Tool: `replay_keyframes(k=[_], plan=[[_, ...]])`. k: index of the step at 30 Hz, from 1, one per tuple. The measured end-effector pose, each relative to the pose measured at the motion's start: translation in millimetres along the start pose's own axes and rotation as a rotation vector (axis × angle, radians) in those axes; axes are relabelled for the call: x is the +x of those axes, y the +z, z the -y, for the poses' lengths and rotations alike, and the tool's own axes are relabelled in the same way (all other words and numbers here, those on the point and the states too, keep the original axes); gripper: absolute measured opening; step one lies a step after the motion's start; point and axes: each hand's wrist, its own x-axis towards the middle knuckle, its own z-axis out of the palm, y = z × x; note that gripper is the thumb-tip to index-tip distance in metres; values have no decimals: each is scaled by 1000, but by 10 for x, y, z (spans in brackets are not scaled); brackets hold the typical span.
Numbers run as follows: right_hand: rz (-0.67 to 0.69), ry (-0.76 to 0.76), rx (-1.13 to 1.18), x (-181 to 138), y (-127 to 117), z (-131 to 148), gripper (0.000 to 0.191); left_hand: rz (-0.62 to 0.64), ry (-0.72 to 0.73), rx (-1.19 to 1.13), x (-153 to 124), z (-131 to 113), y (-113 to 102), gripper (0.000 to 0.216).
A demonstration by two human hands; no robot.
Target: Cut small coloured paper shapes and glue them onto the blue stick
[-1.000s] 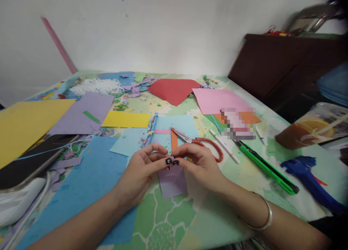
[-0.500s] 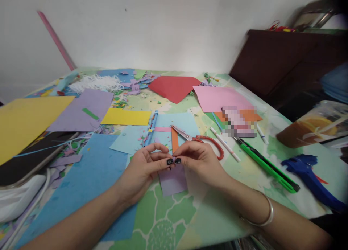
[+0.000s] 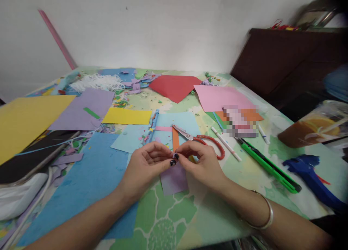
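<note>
At table centre, both hands (image 3: 174, 163) pinching flat matte lilac paper (image 3: 174, 179), red-handled scissors (image 3: 201, 140) beside.

Paper piece (image 3: 174, 179): plain lilac.
Tabletop (image 3: 168, 213): green patches outlined in white.
Scissors (image 3: 210, 144): red handles, silver blades.
Utility knife (image 3: 268, 168): green with black.
Glue gun (image 3: 310, 173): blue.
Red sheet (image 3: 175, 86), pink sheet (image 3: 217, 97), yellow sheet (image 3: 127, 116), blue sheet (image 3: 89, 181): all plain.
Paper strip (image 3: 175, 138): orange.
Thumbnails (image 3: 173, 163): black polish.
Bangle (image 3: 268, 213): silver.
</note>
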Motion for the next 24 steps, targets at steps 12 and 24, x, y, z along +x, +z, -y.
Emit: replay_keyframes(k=[12, 24], plan=[[79, 62, 190, 12, -40, -58, 15, -18, -72, -141, 0, 3, 2, 18], [80, 48, 87, 23, -29, -31, 7, -47, -81, -56, -3, -12, -4, 16]])
